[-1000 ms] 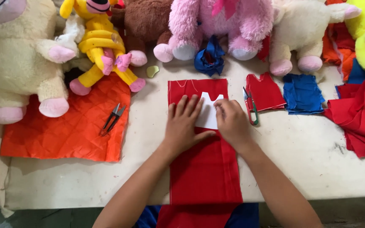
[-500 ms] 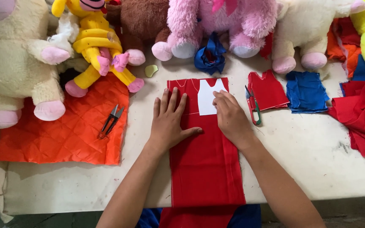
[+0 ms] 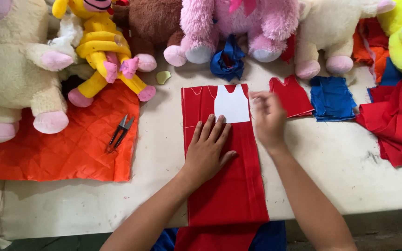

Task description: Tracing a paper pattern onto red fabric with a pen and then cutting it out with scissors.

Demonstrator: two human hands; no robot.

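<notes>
A long red fabric strip (image 3: 229, 186) lies on the pale table (image 3: 340, 162) and hangs over its near edge. A white vest-shaped paper pattern (image 3: 231, 104) rests on the strip's far end. My left hand (image 3: 208, 148) presses flat on the red strip, fingers spread, fingertips just below the pattern. My right hand (image 3: 268, 118) is blurred, just right of the pattern at the strip's edge. Whether it holds anything is unclear. A red vest-shaped cut piece (image 3: 294, 95) lies right beside it.
A blue cloth piece (image 3: 332, 97) and a red cloth pile (image 3: 396, 121) lie to the right. At left, black thread snips (image 3: 121, 132) rest on orange quilted fabric (image 3: 66, 148). Plush toys line the far edge, with a pink one (image 3: 238, 23) in the middle.
My right hand has lifted off the white pattern and moved right, over the spot where small scissors lay. My left hand has slid down slightly on the red strip.
</notes>
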